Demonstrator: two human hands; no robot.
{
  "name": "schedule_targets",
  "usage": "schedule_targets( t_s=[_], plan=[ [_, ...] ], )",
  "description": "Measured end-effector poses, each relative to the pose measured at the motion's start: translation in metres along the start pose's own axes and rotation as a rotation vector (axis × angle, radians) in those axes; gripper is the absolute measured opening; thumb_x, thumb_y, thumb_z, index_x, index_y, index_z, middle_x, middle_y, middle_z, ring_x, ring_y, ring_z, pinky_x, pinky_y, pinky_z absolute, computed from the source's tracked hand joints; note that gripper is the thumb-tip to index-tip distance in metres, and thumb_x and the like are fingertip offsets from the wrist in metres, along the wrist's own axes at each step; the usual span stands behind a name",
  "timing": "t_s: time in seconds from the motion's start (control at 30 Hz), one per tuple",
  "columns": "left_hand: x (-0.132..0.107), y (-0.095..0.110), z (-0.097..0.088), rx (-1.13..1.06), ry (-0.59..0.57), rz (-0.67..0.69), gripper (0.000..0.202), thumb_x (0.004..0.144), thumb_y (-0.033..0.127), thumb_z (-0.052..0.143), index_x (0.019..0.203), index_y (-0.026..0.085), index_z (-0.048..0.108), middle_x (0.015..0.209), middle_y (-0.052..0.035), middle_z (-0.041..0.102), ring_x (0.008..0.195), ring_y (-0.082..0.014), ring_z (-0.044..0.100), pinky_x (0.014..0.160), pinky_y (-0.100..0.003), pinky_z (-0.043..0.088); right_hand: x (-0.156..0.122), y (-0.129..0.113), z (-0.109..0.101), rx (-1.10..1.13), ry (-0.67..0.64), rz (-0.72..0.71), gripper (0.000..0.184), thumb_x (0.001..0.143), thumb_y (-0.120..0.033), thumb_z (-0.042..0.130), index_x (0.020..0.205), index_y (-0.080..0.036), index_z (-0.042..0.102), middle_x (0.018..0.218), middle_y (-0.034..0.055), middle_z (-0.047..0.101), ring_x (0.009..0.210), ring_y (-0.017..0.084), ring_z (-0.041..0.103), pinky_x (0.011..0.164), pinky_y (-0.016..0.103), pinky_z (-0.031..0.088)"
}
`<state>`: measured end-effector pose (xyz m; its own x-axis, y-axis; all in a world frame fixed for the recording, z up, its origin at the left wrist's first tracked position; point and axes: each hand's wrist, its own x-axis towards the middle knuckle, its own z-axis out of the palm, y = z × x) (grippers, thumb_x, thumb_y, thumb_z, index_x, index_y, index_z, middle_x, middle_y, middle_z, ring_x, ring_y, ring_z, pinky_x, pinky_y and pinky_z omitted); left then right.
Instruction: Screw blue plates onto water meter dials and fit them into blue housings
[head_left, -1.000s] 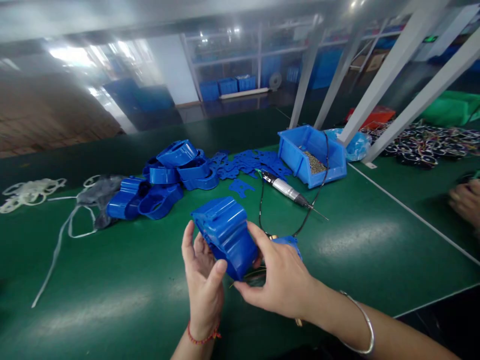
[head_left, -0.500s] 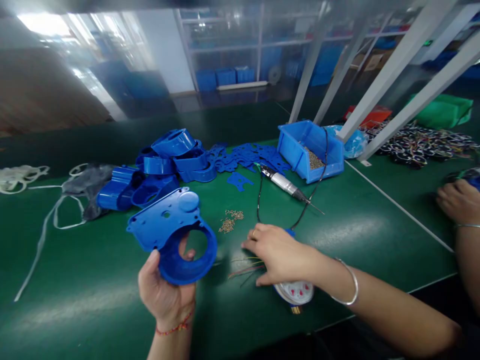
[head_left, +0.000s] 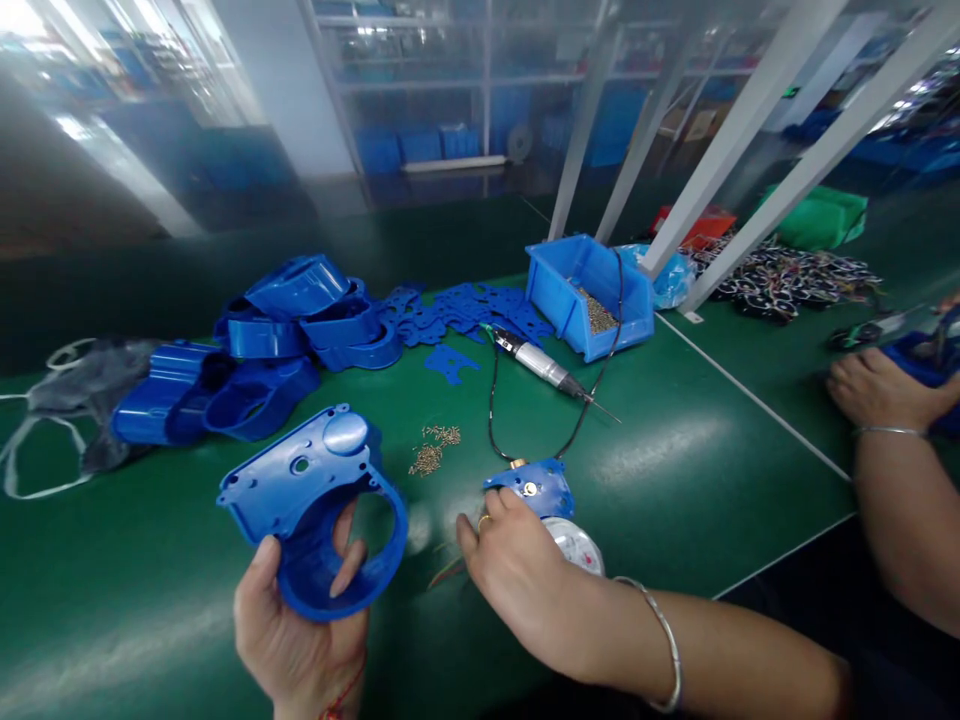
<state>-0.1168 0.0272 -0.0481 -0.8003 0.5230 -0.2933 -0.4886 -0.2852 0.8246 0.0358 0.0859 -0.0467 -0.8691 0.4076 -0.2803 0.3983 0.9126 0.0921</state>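
In my left hand (head_left: pixel 300 630) is a blue plastic housing (head_left: pixel 319 530), tilted up, with a flat lobe at the top and a large round opening below. My fingers show through that opening. My right hand (head_left: pixel 517 575) is curled low over the table, closed around thin coloured wires (head_left: pixel 448 570) whose ends stick out to its left. Just beyond its knuckles lies a blue plastic plate (head_left: pixel 551 488) with a brass-coloured fitting on its edge. Partly hidden behind the wrist is a round whitish disc (head_left: pixel 576 545) with red marks.
Small screws (head_left: pixel 429 459) lie in loose piles. An electric screwdriver (head_left: pixel 544 368) with a black cord rests behind them. Farther back are a blue bin (head_left: pixel 592 310) of screws, flat blue pieces (head_left: pixel 480 312) and stacked blue housings (head_left: pixel 300 320). A co-worker's hand (head_left: pixel 885 395) is at the right.
The view has shifted, so the table things appear farther left. My right hand has moved off the blue plate, uncovering it, and its fingers have curled in at the wires. The housing stays in my left hand.
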Motion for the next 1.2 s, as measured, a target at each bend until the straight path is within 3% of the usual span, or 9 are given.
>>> schedule_targets(
  t_s=[0.17,0.33,0.43,0.57,0.67,0.73,0.9,1.03,1.2],
  plan=[
    [-0.003,-0.003,0.002,-0.009,-0.050,0.027,0.036,0.067,0.043,0.068,0.098,0.023,0.068,0.108,-0.0045,0.064,0.077,-0.0175,0.063,0.029,-0.010,0.033,-0.006,0.008,0.003,0.089,0.018,-0.091,0.018,0.074,-0.002,0.061,0.065,-0.017,0.063,0.067,0.0080,0.062,0.068,0.025,0.053,0.064,0.038,0.039],
    [-0.004,-0.013,0.007,-0.031,-0.006,0.018,0.040,0.062,0.043,0.076,0.094,0.021,0.067,0.095,-0.0021,0.063,0.069,-0.0128,0.059,0.029,-0.010,0.031,-0.016,0.037,0.001,0.544,0.183,-0.023,0.014,0.093,-0.018,0.055,0.089,-0.020,0.068,0.080,0.0015,0.066,0.083,0.020,0.056,0.075,0.033,0.041],
    [-0.005,-0.023,0.009,-0.023,0.038,0.001,0.033,0.063,0.039,0.077,0.087,0.021,0.064,0.089,0.0011,0.060,0.070,-0.0109,0.059,0.032,-0.010,0.030,-0.018,0.051,-0.002,0.779,0.170,0.059,0.018,0.096,-0.019,0.052,0.103,-0.020,0.068,0.085,0.0020,0.067,0.084,0.018,0.058,0.078,0.032,0.041],
    [-0.010,-0.031,0.008,0.041,0.052,-0.015,0.032,0.066,0.040,0.077,0.081,0.020,0.058,0.075,0.0034,0.054,0.066,-0.0094,0.056,0.036,-0.011,0.031,-0.019,0.055,-0.004,0.844,0.163,0.011,0.023,0.095,-0.013,0.047,0.108,-0.017,0.066,0.089,0.0048,0.067,0.088,0.019,0.058,0.081,0.033,0.041],
    [-0.016,-0.033,0.007,0.096,0.035,0.025,0.035,0.064,0.042,0.078,0.077,0.019,0.054,0.065,0.0056,0.047,0.054,-0.0072,0.049,0.037,-0.012,0.033,-0.021,0.055,-0.003,0.954,0.214,0.012,0.028,0.095,-0.013,0.047,0.119,-0.019,0.060,0.086,0.0016,0.068,0.092,0.019,0.058,0.083,0.034,0.040],
    [-0.021,-0.033,0.007,0.113,0.028,0.054,0.038,0.063,0.043,0.080,0.080,0.020,0.055,0.067,0.0057,0.048,0.051,-0.0065,0.044,0.036,-0.012,0.034,-0.021,0.054,-0.002,1.065,0.263,0.065,0.029,0.095,-0.013,0.047,0.122,-0.018,0.056,0.079,-0.0009,0.068,0.087,0.018,0.059,0.083,0.034,0.040],
    [-0.033,-0.031,0.012,0.121,0.021,0.074,0.042,0.062,0.043,0.082,0.083,0.019,0.054,0.074,0.0038,0.051,0.051,-0.0063,0.040,0.034,-0.012,0.036,-0.023,0.053,0.001,1.204,0.404,0.116,0.017,0.093,-0.016,0.049,0.098,-0.017,0.065,0.077,-0.0011,0.068,0.076,0.014,0.062,0.072,0.028,0.042],
    [-0.041,-0.031,0.015,0.147,-0.007,0.095,0.044,0.061,0.044,0.082,0.084,0.018,0.055,0.074,0.0031,0.050,0.051,-0.0063,0.038,0.033,-0.011,0.035,-0.027,0.051,0.005,1.224,0.474,0.074,0.027,0.093,-0.012,0.043,0.111,-0.015,0.064,0.086,0.0027,0.069,0.079,0.014,0.063,0.074,0.027,0.045],
    [-0.043,-0.032,0.016,0.174,0.028,0.081,0.048,0.058,0.046,0.083,0.085,0.018,0.055,0.080,0.0010,0.052,0.058,-0.0078,0.044,0.036,-0.011,0.039,-0.029,0.055,0.010,1.226,0.466,-0.017,0.029,0.095,-0.014,0.045,0.120,-0.016,0.060,0.098,0.0045,0.069,0.091,0.016,0.063,0.082,0.030,0.047]
  ],
)
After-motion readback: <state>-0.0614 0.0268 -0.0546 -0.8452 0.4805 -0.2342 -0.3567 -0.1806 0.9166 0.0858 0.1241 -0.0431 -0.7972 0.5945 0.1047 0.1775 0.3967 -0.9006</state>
